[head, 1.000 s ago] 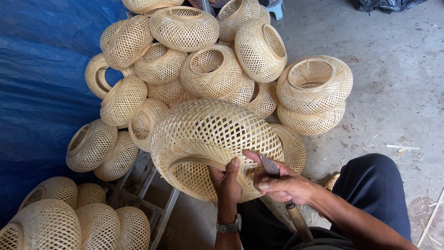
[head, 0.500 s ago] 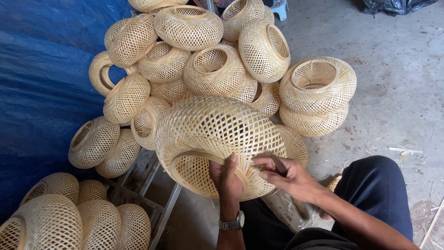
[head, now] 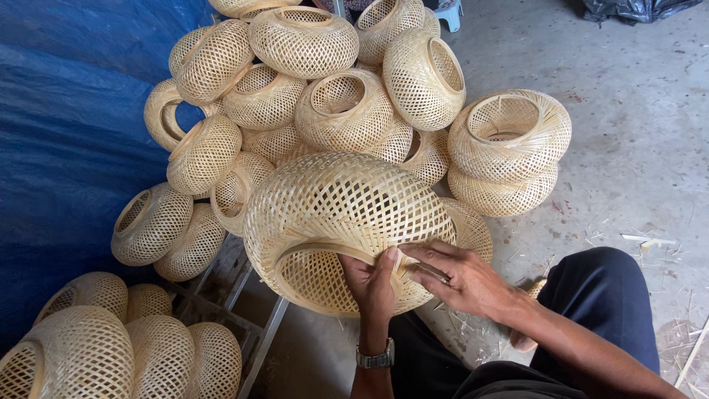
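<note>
I hold a large round openwork bamboo basket (head: 340, 210) in front of my lap, its open rim tilted toward me. My left hand (head: 371, 284), a wristwatch on its wrist, grips the lower rim with the thumb on the rim strip. My right hand (head: 464, 277) lies just right of it, its fingers stretched flat over a thin dark knife blade (head: 430, 270) pressed against the same rim. The two hands almost touch. The rest of the knife is hidden under my palm and forearm.
A heap of similar smaller woven baskets (head: 303, 41) rises behind, against a blue tarp (head: 66, 133). Two stacked baskets (head: 509, 140) stand at the right, more baskets (head: 88, 355) at the lower left. A metal frame (head: 247, 307) is below; bamboo shavings litter the concrete floor (head: 635, 170).
My right hand has slid left along the rim toward my left hand, and its fingers now lie flat over the blade. The basket has shifted slightly right and up.
</note>
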